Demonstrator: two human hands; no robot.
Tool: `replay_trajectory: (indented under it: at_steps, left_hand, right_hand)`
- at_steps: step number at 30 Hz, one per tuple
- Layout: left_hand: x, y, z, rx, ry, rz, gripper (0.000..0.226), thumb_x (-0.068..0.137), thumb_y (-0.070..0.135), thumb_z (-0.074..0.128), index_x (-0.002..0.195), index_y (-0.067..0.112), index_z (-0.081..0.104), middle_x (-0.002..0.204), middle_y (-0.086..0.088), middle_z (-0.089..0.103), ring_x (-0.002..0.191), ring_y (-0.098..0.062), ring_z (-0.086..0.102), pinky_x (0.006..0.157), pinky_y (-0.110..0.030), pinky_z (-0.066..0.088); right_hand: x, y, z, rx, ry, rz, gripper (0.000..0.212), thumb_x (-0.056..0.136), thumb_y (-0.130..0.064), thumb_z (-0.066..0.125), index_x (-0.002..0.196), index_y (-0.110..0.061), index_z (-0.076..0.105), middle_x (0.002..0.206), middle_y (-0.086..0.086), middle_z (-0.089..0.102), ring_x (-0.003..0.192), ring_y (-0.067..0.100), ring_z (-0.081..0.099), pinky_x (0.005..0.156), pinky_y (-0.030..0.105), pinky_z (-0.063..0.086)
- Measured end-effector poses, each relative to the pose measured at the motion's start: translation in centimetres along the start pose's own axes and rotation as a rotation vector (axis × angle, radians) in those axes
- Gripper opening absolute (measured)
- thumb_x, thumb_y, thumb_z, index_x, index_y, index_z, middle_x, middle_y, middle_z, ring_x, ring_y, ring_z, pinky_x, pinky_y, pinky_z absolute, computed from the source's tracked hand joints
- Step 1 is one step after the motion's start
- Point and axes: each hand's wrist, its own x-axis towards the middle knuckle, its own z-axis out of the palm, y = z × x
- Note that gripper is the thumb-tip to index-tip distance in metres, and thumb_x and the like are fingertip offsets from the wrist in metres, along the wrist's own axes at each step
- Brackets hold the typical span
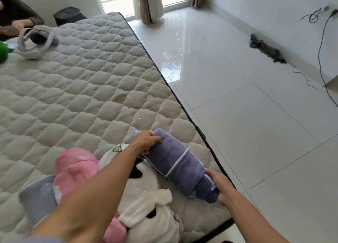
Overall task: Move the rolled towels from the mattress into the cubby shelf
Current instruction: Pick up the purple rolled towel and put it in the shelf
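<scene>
A rolled purple-grey towel [178, 163] with white piping lies near the right edge of the quilted mattress [82, 89], at its near corner. My left hand [146, 142] grips the far end of the roll. My right hand [218, 187] grips the near end. A pink rolled towel [73, 167] and a white one with black patches [146, 193] lie beside it, partly under my left forearm. No cubby shelf is in view.
A grey bag [34, 41] and a green item [4, 52] sit at the far left of the mattress, beside another person's hand [20, 24]. A grey-blue cloth [36, 197] lies at the near left. Glossy tiled floor [256, 123] lies to the right, with cables [321, 46] by the wall.
</scene>
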Motion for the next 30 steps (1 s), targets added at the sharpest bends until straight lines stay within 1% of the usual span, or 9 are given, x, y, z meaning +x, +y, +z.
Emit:
replay_trajectory:
  at_steps: [3, 6, 9, 15, 18, 21, 23, 26, 30]
  left_hand:
    - [-2.6, 0.7, -0.1, 0.011, -0.034, 0.017, 0.011, 0.082, 0.03, 0.058, 0.081, 0.019, 0.055, 0.074, -0.002, 0.05, 0.065, -0.016, 0.05, 0.051, -0.025, 0.046]
    - [-5.5, 0.5, 0.3, -0.046, -0.033, 0.036, 0.007, 0.079, 0.024, 0.059, 0.081, 0.019, 0.055, 0.077, -0.004, 0.054, 0.061, -0.018, 0.053, 0.049, -0.025, 0.049]
    - [-9.3, 0.1, 1.3, -0.121, 0.031, 0.018, 0.006, 0.077, 0.018, 0.059, 0.076, 0.019, 0.054, 0.072, -0.005, 0.055, 0.055, -0.017, 0.053, 0.047, -0.024, 0.047]
    - [-18.6, -2.6, 5.6, -0.382, 0.218, -0.129, 0.01, 0.076, 0.009, 0.057, 0.069, 0.016, 0.056, 0.064, -0.005, 0.051, 0.039, -0.015, 0.046, 0.044, -0.022, 0.046]
    - [-23.7, -3.7, 8.7, -0.623, 0.449, -0.09, 0.022, 0.077, -0.003, 0.053, 0.065, 0.015, 0.054, 0.059, -0.005, 0.049, 0.042, -0.011, 0.044, 0.039, -0.018, 0.038]
    - [-28.7, -6.0, 11.8, -0.92, 0.79, -0.105, 0.027, 0.078, -0.006, 0.053, 0.065, 0.018, 0.055, 0.051, 0.004, 0.052, 0.051, -0.012, 0.046, 0.049, -0.02, 0.042]
    - [-32.6, -8.1, 13.9, -1.102, 0.972, -0.127, 0.022, 0.077, 0.0, 0.053, 0.07, 0.02, 0.057, 0.052, 0.007, 0.057, 0.057, -0.014, 0.052, 0.059, -0.025, 0.046]
    - [-39.0, -11.4, 17.0, -1.304, 1.193, -0.178, 0.023, 0.084, 0.005, 0.049, 0.073, 0.022, 0.059, 0.067, 0.002, 0.06, 0.069, -0.018, 0.055, 0.073, -0.035, 0.047]
    - [-48.7, -14.8, 21.9, -1.558, 1.523, -0.156, 0.022, 0.083, 0.004, 0.047, 0.075, 0.021, 0.058, 0.056, 0.008, 0.058, 0.068, -0.016, 0.052, 0.069, -0.032, 0.043]
  right_hand:
    - [0.3, -0.6, -1.5, 0.023, 0.017, 0.002, 0.027, 0.078, -0.025, 0.072, 0.101, -0.011, 0.074, 0.1, 0.02, 0.071, 0.096, 0.036, 0.066, 0.09, 0.051, 0.054]
    - [1.5, -0.9, -3.1, 0.071, -0.025, -0.031, 0.038, 0.063, -0.021, 0.073, 0.098, -0.007, 0.073, 0.109, 0.026, 0.069, 0.098, 0.041, 0.065, 0.082, 0.058, 0.055]
    - [0.9, -1.4, -4.0, 0.04, -0.09, -0.092, 0.04, 0.067, -0.012, 0.067, 0.106, -0.007, 0.067, 0.114, 0.027, 0.064, 0.101, 0.045, 0.062, 0.076, 0.061, 0.055]
    - [-2.3, -1.9, -6.7, -0.082, -0.264, -0.057, 0.046, 0.068, 0.001, 0.056, 0.113, -0.007, 0.059, 0.101, 0.023, 0.061, 0.082, 0.037, 0.06, 0.062, 0.047, 0.056]
    - [-5.0, -2.7, -7.2, -0.11, -0.389, -0.078, 0.039, 0.069, 0.007, 0.05, 0.101, -0.013, 0.058, 0.092, 0.019, 0.058, 0.072, 0.031, 0.058, 0.051, 0.036, 0.054]
    - [-9.0, -3.3, -5.4, -0.235, -0.554, -0.152, 0.039, 0.072, 0.01, 0.045, 0.101, -0.015, 0.052, 0.082, 0.013, 0.054, 0.063, 0.026, 0.055, 0.041, 0.028, 0.048]
    - [-12.2, -2.4, -3.5, -0.329, -0.662, -0.187, 0.045, 0.073, 0.012, 0.044, 0.109, -0.015, 0.051, 0.083, 0.012, 0.055, 0.063, 0.025, 0.055, 0.04, 0.026, 0.048]
    - [-17.2, 0.4, -0.9, -0.443, -0.851, -0.22, 0.038, 0.072, 0.015, 0.043, 0.093, -0.014, 0.053, 0.077, 0.012, 0.057, 0.061, 0.025, 0.056, 0.04, 0.026, 0.049]
    - [-24.1, 7.6, 0.3, -0.595, -1.067, -0.228, 0.03, 0.067, 0.016, 0.044, 0.078, -0.011, 0.051, 0.063, 0.012, 0.058, 0.053, 0.024, 0.059, 0.042, 0.025, 0.05]
